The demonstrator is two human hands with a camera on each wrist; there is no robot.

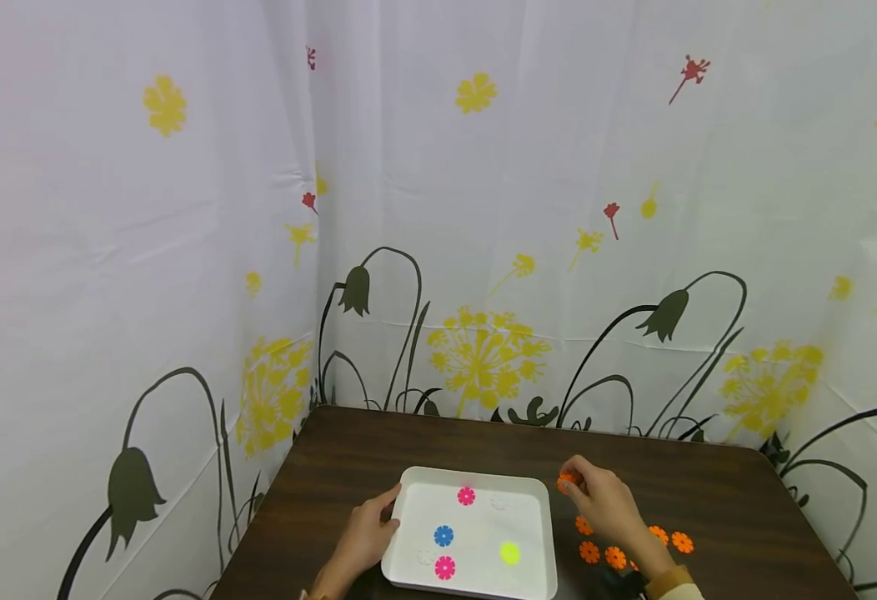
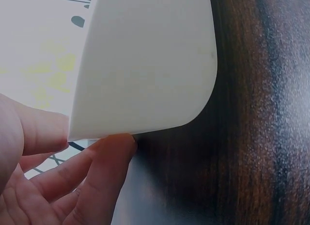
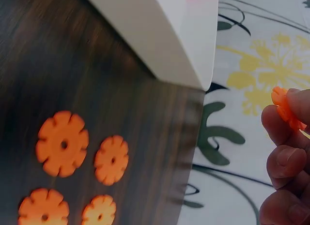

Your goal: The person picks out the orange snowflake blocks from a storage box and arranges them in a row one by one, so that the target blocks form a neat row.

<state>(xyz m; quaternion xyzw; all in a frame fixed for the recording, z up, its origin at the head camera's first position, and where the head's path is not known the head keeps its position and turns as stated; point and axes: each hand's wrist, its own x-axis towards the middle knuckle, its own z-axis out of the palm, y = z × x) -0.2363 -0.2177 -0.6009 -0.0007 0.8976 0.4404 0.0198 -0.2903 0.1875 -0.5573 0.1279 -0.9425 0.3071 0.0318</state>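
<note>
My left hand (image 1: 363, 533) holds the left edge of a shallow white tray (image 1: 476, 477). In the left wrist view its thumb and fingers (image 2: 109, 167) touch the tray's rim and outer wall (image 2: 150, 65). Above the table, just right of the tray, my right hand (image 1: 603, 500) pinches an orange notched disc (image 3: 286, 108) between thumb and forefinger. Inside the tray lie two pink discs (image 1: 444, 567), a blue disc (image 1: 443, 535), a yellow disc (image 1: 509, 552) and faint whitish or clear discs (image 1: 498, 502). Several orange discs (image 3: 62, 144) lie flat right of the tray, partly hidden by my right forearm.
The dark wooden table (image 1: 739, 500) carries the tray and loose discs. A white curtain (image 1: 558, 167) with flower prints hangs behind and beside it. A dark object (image 1: 622, 581) shows at my right wrist.
</note>
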